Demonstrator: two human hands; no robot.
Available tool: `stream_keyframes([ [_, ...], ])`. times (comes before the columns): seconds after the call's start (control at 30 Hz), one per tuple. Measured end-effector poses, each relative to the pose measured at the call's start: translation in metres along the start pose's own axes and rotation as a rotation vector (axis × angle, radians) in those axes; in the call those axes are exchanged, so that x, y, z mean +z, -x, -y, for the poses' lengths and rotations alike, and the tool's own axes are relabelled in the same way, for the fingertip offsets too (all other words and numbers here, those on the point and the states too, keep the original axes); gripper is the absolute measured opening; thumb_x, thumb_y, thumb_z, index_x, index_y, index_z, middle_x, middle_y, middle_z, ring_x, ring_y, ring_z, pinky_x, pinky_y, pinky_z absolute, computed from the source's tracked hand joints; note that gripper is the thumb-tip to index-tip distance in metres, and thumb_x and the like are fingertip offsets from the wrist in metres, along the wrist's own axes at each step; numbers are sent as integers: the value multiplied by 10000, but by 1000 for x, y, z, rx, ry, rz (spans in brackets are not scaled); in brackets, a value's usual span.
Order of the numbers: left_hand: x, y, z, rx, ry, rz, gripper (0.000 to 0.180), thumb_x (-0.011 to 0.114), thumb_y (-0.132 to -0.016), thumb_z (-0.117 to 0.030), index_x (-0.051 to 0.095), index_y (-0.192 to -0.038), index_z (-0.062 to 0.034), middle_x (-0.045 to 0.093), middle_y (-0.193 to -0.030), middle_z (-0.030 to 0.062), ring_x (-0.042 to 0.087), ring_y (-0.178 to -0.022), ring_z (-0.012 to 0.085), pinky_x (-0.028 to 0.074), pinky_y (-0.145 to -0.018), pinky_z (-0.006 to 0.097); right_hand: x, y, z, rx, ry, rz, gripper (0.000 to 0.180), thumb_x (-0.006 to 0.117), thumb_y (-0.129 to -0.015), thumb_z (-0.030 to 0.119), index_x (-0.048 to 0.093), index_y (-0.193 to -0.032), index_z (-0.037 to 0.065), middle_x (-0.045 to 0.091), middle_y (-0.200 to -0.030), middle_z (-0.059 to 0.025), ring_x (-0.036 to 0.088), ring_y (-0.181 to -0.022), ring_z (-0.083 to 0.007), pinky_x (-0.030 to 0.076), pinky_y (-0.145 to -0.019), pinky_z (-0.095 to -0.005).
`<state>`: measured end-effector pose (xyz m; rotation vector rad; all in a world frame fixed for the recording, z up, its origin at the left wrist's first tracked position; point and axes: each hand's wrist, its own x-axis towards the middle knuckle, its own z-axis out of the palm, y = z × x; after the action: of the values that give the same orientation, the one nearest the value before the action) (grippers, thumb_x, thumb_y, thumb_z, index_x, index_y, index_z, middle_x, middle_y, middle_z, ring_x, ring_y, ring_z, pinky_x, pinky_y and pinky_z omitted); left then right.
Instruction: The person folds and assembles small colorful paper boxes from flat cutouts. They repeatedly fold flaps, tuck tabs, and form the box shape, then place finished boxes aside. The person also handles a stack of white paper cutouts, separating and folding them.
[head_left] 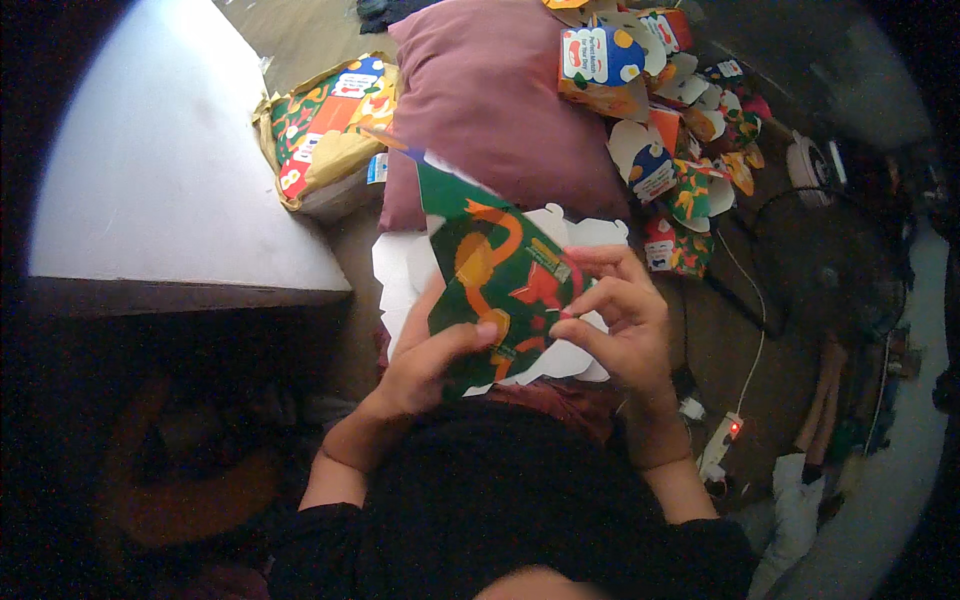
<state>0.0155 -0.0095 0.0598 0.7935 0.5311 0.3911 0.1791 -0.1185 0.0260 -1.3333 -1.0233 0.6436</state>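
Above my lap I hold a green printed carton (480,270) with orange and red shapes, tilted and partly folded. My left hand (425,355) grips its lower left side, thumb lying across the printed face and the other fingers hidden behind. At the right edge, my right hand (625,315) has its thumb and fingers closed on the carton's border. Beneath it lie white flat carton blanks (400,262) with notched edges, blank side up, resting against a mauve pillow (500,90).
A stack of printed blanks (335,115) in torn brown wrapping sits left of the pillow, beside a white tabletop (170,170). Folded printed cartons (605,65) are heaped to the right. A power strip (720,445) with a red light and cables lies on the floor at right.
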Motion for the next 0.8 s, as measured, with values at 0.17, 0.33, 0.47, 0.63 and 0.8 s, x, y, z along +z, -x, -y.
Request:
stream_keyframes([
  [0.17, -4, 1, 0, 108, -76, 24, 537, 543, -789, -18, 371, -1296, -56, 485, -1224, 113, 467, -1153, 191, 381, -948, 305, -1, 10, 3, 146, 20, -2, 649, 883, -543, 150, 571, -1110, 104, 518, -927, -9, 549, -857, -106, 473, -823, -307],
  [0.33, -20, 4, -12, -204, -292, 248, 384, 518, -817, -67, 478, -1198, -39, 476, -1210, 104, 435, -1166, 181, 349, -967, 314, -9, 0, 2, -226, 308, 87, 812, 836, -586, 263, 470, -1284, 69, 567, -1078, -75, 590, -955, -211, 476, -829, -299],
  [0.47, -18, 4, 2, -324, -312, 321, 425, 505, -838, -147, 428, -1239, -26, 457, -1231, 119, 437, -1173, 208, 324, -1001, 326, -8, -5, -1, -319, 339, 302, 362, 688, -755, 85, 631, -1107, 22, 657, -1058, -151, 658, -924, -250, 514, -793, -304],
  [0.63, -18, 8, 17, -210, 267, 445, 716, 633, -827, -356, 281, -1357, -26, 358, -1362, 140, 375, -1257, 234, 313, -1039, 364, -5, 4, 5, -150, 383, 39, 261, 620, -738, -9, 674, -994, -3, 686, -941, -158, 686, -845, -255, 537, -730, -305],
  [0.8, -17, 16, 11, -428, -330, 220, 581, 635, -866, -333, 407, -1299, -19, 519, -1239, 120, 489, -1168, 205, 414, -960, 355, -10, 2, 8, -362, 589, 119, 249, 634, -728, 14, 673, -973, -10, 679, -962, -175, 687, -834, -264, 542, -705, -306],
])
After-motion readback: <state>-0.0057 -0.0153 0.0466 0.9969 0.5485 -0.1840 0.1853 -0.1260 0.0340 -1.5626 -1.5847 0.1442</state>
